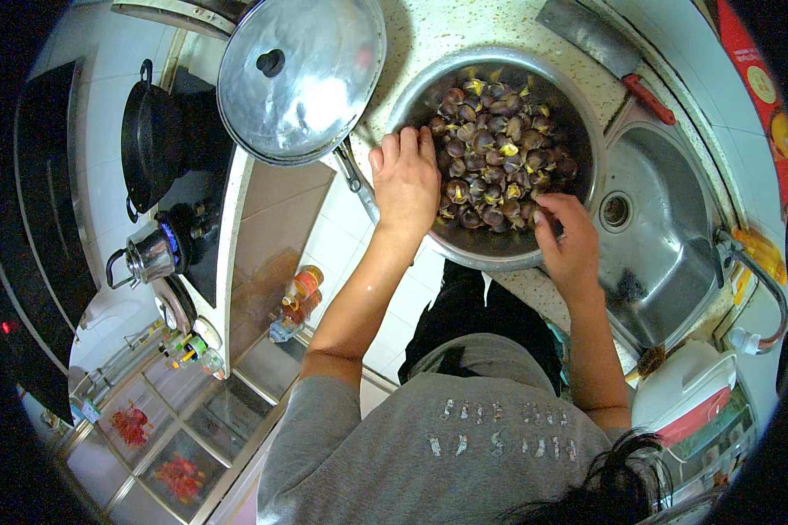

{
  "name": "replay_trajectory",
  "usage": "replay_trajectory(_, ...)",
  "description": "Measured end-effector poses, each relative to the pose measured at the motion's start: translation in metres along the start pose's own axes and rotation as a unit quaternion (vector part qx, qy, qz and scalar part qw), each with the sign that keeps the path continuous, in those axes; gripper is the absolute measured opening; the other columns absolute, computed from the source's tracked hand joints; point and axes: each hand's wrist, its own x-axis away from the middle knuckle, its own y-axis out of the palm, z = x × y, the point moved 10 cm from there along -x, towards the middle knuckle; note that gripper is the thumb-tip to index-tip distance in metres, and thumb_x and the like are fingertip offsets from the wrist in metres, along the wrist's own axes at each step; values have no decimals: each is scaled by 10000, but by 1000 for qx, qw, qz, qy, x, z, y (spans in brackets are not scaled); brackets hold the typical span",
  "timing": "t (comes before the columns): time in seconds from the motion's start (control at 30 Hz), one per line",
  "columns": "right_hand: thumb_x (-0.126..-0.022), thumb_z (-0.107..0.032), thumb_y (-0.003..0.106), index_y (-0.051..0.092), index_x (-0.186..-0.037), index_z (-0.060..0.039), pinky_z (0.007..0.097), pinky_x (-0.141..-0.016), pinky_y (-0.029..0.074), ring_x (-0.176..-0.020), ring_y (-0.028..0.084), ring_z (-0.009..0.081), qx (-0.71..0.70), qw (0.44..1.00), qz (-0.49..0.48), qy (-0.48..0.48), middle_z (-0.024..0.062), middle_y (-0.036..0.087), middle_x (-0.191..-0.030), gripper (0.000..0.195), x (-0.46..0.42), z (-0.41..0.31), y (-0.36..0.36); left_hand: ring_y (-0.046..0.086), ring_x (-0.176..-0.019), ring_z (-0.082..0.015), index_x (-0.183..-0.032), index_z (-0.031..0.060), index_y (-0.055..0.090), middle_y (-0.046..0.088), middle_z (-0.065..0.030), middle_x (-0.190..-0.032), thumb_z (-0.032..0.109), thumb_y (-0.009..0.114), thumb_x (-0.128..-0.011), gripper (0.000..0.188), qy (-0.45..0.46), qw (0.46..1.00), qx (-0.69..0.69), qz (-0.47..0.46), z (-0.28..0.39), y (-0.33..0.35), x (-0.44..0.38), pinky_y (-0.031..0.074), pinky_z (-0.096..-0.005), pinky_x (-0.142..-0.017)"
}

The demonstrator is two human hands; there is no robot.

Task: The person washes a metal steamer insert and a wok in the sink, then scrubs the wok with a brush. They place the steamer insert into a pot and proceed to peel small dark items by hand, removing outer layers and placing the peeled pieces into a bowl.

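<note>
A wide metal bowl rests on the speckled countertop beside the sink, holding a heap of brown chestnuts, several split with yellow flesh showing. My left hand lies over the bowl's left rim, its fingertips bent at the inner wall; whether it pinches the rim or a chestnut is hidden. At the lower right of the bowl, my right hand reaches in with thumb and index finger near the chestnuts. Whether a chestnut is between those fingers cannot be told.
A large metal lid is at the upper left. The sink with its faucet lies right. A cleaver with a red handle lies behind it. On the left stove are a black wok and a steel pot over a blue flame.
</note>
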Motion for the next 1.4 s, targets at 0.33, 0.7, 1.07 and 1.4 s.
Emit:
replay_trajectory(0.33,-826,-40,631,621,-1044,-18,392,-817,503,-925,631,341,1,1000,12,-3,166,639,-1012,219,1,3,1,573,-949,-269,-1177,47,616,638,-98,-981,59,773,-704,498,-16,991,134,25,-9,-19,6,422,-378,-853)
replay_trajectory(0.7,-840,23,653,656,-1087,-16,276,-801,491,-892,632,161,-298,954,-6,30,104,657,-1013,250,-1,-53,-5,613,-1011,-173,-1196,-20,549,647,-139,-1147,-36,810,-712,550,-49,735,676,8,8,-65,36,493,-311,-902)
replay_trajectory(1.07,-810,27,680,663,-1098,-15,294,-774,480,-845,610,177,-326,942,-25,-75,100,649,-987,291,-10,-102,-10,672,-982,-234,-1057,-28,625,683,-167,-1081,8,794,-751,352,-9,725,688,43,17,-100,36,555,-326,-822)
replay_trajectory(1.4,-791,13,706,675,-1029,-10,295,-749,484,-822,606,182,-328,941,-17,-82,112,653,-978,241,-8,-109,-17,654,-1051,-265,-1099,-64,570,650,-223,-1133,-72,726,-792,344,-53,621,782,-4,18,-95,39,568,-365,-872)
